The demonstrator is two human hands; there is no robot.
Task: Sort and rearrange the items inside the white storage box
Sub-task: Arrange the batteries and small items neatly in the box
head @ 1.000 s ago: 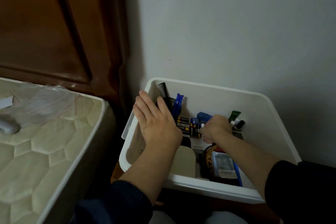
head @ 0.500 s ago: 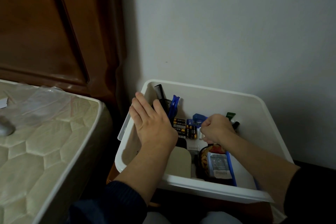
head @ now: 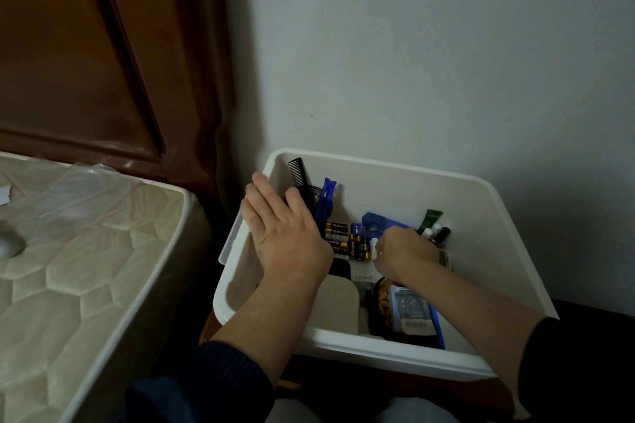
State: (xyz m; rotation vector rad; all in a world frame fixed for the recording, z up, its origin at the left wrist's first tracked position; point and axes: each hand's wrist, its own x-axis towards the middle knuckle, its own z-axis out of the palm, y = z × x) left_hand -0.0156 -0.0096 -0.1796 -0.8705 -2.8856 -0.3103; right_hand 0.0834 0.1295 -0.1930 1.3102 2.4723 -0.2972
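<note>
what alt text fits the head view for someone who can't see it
A person's two hands reach into a white storage box of small items: the flat left hand by a black comb, the curled right hand beside batteries.

This is a bedroom in a home. A bed's quilted mattress fills the left side, with a sheet of clear plastic lying on it, and a dark polished wooden headboard rises behind it. A plain pale wall meets the headboard. A white storage box of household odds and ends stands just beside the bed against that wall.
</note>
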